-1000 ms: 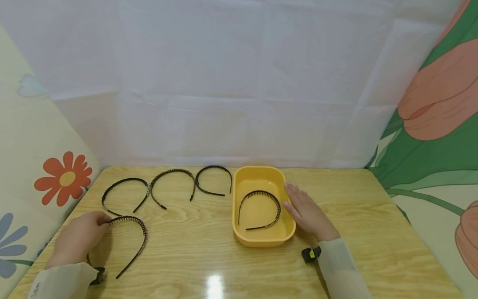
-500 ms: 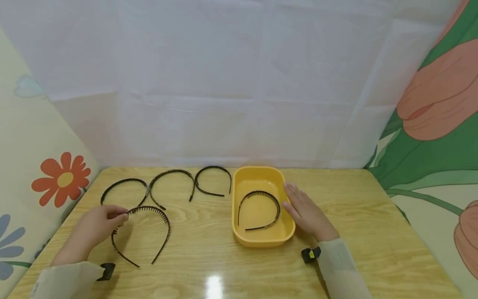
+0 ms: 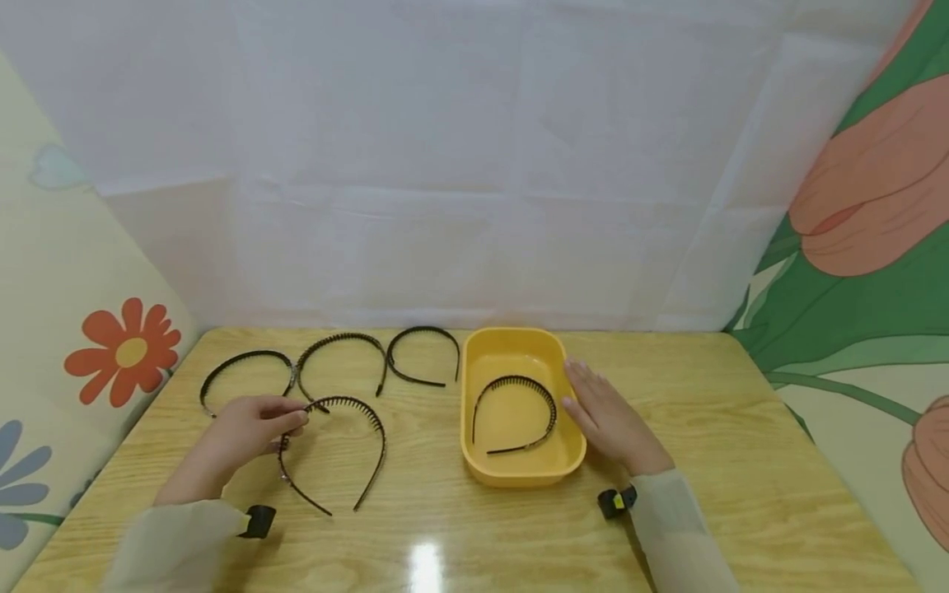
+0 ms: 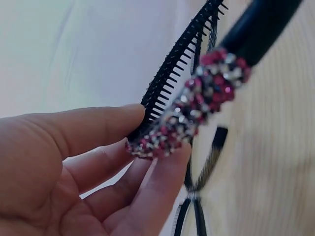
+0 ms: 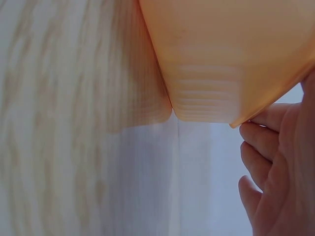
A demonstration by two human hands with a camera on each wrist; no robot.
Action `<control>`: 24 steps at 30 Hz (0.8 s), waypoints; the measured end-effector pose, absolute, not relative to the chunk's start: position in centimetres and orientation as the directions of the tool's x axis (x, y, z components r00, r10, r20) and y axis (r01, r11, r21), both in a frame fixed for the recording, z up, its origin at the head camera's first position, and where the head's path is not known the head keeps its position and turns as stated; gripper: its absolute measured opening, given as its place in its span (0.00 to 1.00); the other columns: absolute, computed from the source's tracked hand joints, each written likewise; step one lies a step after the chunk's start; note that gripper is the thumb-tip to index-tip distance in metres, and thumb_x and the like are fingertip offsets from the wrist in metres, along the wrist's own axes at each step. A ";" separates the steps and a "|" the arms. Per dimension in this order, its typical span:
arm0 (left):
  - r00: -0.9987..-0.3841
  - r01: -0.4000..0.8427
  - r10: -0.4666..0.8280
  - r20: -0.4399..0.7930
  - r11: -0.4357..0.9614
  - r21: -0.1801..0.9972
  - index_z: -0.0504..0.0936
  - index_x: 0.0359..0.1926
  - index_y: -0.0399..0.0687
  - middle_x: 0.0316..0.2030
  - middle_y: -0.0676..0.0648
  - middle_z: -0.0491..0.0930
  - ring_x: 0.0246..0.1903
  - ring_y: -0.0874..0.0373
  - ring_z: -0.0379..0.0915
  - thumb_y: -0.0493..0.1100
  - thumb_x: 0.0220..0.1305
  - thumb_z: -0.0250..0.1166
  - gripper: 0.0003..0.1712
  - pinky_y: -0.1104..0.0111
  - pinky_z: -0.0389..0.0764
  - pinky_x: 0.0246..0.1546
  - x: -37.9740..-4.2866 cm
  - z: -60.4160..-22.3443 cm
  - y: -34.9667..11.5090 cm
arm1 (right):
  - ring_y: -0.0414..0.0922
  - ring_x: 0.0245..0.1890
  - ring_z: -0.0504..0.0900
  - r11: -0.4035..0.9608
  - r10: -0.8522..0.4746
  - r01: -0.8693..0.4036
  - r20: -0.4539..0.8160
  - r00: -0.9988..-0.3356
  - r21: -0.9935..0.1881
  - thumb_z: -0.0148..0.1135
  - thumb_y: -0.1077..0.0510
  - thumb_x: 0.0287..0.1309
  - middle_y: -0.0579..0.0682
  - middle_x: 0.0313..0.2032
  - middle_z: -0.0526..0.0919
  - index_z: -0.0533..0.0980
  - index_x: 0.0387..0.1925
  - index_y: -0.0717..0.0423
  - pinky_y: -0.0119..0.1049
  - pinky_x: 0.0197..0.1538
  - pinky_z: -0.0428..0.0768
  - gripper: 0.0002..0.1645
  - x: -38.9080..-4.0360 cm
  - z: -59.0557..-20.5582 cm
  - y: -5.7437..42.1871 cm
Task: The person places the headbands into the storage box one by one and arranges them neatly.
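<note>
The left hand (image 3: 248, 432) pinches a studded headband (image 4: 197, 105) between thumb and fingers; the band extends to its 3 o'clock in the head view, ends facing 6 o'clock. Behind lie a left headband (image 3: 248, 354) at 12, a middle headband (image 3: 341, 336) at 1 and a right headband (image 3: 423, 329) at 2. At 3 o'clock, a yellow box (image 3: 523, 481) holds a toothed headband (image 3: 553, 410). The right hand (image 3: 615, 420), fingers straight, grasping nothing, touches its 3 o'clock rim. Caution: a low lift may snag the middle headband; an off-center pinch may let the held band swivel.
</note>
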State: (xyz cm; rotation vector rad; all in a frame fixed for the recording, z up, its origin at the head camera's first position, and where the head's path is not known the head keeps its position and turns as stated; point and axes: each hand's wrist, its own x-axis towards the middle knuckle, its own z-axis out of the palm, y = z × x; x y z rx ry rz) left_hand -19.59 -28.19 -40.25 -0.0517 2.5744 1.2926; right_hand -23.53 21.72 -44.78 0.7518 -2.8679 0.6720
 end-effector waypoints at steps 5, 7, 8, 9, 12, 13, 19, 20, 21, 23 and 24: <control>-0.967 -0.129 0.120 -0.226 0.534 0.835 0.73 0.64 0.27 0.48 0.39 0.84 0.48 0.50 0.81 0.46 0.78 0.57 0.27 0.58 0.85 0.46 -20.1 -40.2 -26.5 | 0.55 0.78 0.50 0.783 -0.444 -0.488 0.204 -0.872 -0.386 0.42 0.45 0.80 0.59 0.78 0.53 0.49 0.79 0.60 0.56 0.77 0.50 0.38 -23.6 -44.8 21.7; -0.969 -0.116 0.131 -0.212 0.516 0.849 0.73 0.64 0.27 0.49 0.39 0.84 0.48 0.50 0.81 0.46 0.77 0.58 0.27 0.58 0.85 0.47 -20.2 -40.1 -25.9 | 0.55 0.78 0.50 0.783 -0.445 -0.490 0.204 -0.872 -0.385 0.42 0.45 0.80 0.58 0.78 0.53 0.49 0.79 0.60 0.56 0.77 0.50 0.38 -23.6 -44.8 21.6; -0.969 -0.116 0.131 -0.209 0.505 0.855 0.73 0.65 0.27 0.49 0.39 0.84 0.48 0.50 0.81 0.46 0.77 0.58 0.27 0.58 0.85 0.47 -20.2 -40.1 -25.5 | 0.55 0.78 0.50 0.782 -0.445 -0.490 0.205 -0.872 -0.384 0.42 0.45 0.80 0.58 0.78 0.53 0.49 0.79 0.60 0.56 0.77 0.50 0.38 -23.6 -44.8 21.6; -0.970 -0.115 0.131 -0.205 0.497 0.860 0.74 0.65 0.28 0.50 0.39 0.83 0.48 0.50 0.81 0.46 0.77 0.59 0.27 0.59 0.85 0.47 -20.3 -40.0 -25.2 | 0.55 0.78 0.50 0.782 -0.446 -0.490 0.205 -0.871 -0.385 0.42 0.45 0.80 0.58 0.78 0.53 0.49 0.79 0.60 0.56 0.77 0.50 0.38 -23.6 -44.8 21.6; -0.972 -0.098 0.141 -0.187 0.478 0.873 0.74 0.65 0.29 0.51 0.38 0.82 0.49 0.49 0.80 0.47 0.76 0.59 0.28 0.60 0.85 0.47 -20.5 -39.8 -24.2 | 0.55 0.78 0.50 0.781 -0.446 -0.492 0.208 -0.871 -0.385 0.42 0.45 0.80 0.58 0.78 0.53 0.50 0.79 0.60 0.56 0.77 0.50 0.38 -23.6 -44.8 21.6; -0.972 -0.099 0.143 -0.185 0.467 0.879 0.74 0.65 0.29 0.51 0.38 0.82 0.49 0.49 0.80 0.47 0.76 0.59 0.27 0.60 0.85 0.47 -20.6 -39.7 -23.9 | 0.55 0.78 0.50 0.781 -0.446 -0.492 0.209 -0.870 -0.385 0.42 0.45 0.80 0.58 0.78 0.53 0.50 0.79 0.60 0.56 0.77 0.50 0.38 -23.6 -44.7 21.6; -0.972 -0.075 0.173 -0.159 0.412 0.908 0.75 0.65 0.32 0.52 0.39 0.82 0.51 0.48 0.79 0.47 0.77 0.59 0.26 0.61 0.85 0.49 -21.4 -39.1 -22.1 | 0.54 0.78 0.50 0.782 -0.449 -0.494 0.207 -0.869 -0.379 0.42 0.45 0.80 0.58 0.78 0.53 0.49 0.79 0.59 0.56 0.77 0.50 0.38 -23.6 -44.8 21.7; -0.972 -0.068 0.180 -0.151 0.401 0.914 0.75 0.65 0.32 0.51 0.39 0.82 0.50 0.48 0.79 0.47 0.77 0.59 0.26 0.61 0.85 0.49 -21.6 -38.9 -21.7 | 0.54 0.78 0.50 0.781 -0.449 -0.494 0.206 -0.869 -0.381 0.42 0.45 0.80 0.59 0.78 0.53 0.49 0.79 0.60 0.56 0.77 0.50 0.38 -23.6 -44.8 21.7; -0.972 -0.059 0.187 -0.142 0.391 0.918 0.75 0.65 0.32 0.51 0.39 0.82 0.49 0.50 0.79 0.47 0.77 0.59 0.26 0.61 0.85 0.49 -21.7 -38.8 -21.4 | 0.55 0.78 0.50 0.780 -0.449 -0.495 0.207 -0.869 -0.384 0.42 0.45 0.80 0.59 0.78 0.53 0.49 0.79 0.60 0.56 0.77 0.50 0.38 -23.6 -44.8 21.7; -0.971 -0.049 0.200 -0.128 0.357 0.933 0.75 0.64 0.31 0.50 0.39 0.83 0.48 0.51 0.80 0.46 0.76 0.60 0.25 0.61 0.85 0.49 -21.9 -38.6 -20.7 | 0.55 0.78 0.50 0.779 -0.449 -0.495 0.209 -0.869 -0.385 0.43 0.46 0.80 0.60 0.77 0.53 0.49 0.79 0.60 0.56 0.77 0.50 0.38 -23.6 -44.8 21.7; -0.971 -0.046 0.204 -0.122 0.343 0.938 0.75 0.64 0.30 0.49 0.40 0.83 0.48 0.52 0.80 0.45 0.76 0.60 0.25 0.61 0.85 0.49 -21.9 -38.4 -20.4 | 0.55 0.78 0.50 0.779 -0.450 -0.496 0.209 -0.868 -0.384 0.43 0.46 0.80 0.60 0.77 0.53 0.50 0.79 0.61 0.56 0.77 0.50 0.38 -23.6 -44.8 21.6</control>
